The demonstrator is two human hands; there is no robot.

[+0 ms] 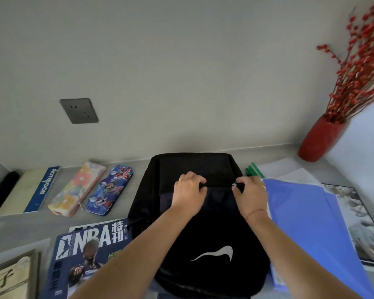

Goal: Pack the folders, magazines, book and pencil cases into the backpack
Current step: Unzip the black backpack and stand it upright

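Note:
A black backpack [203,238] with a white swoosh lies flat in the middle of the table. My left hand [189,190] grips the fabric near its top opening. My right hand [252,194] pinches a zipper pull [235,185] at the opening's right end. Blue folders [307,223] lie to the right, with green-spined clear folders [254,169] behind them. NBA magazines [89,251] lie at the front left. A floral pencil case [78,188], a blue cartoon pencil case [109,189] and a notebook [34,188] lie at the back left.
A red vase [320,139] with red berry branches stands at the back right against the wall. A framed picture [358,221] lies at the right edge, another framed piece [11,277] at the front left. A black object [2,190] lies far left.

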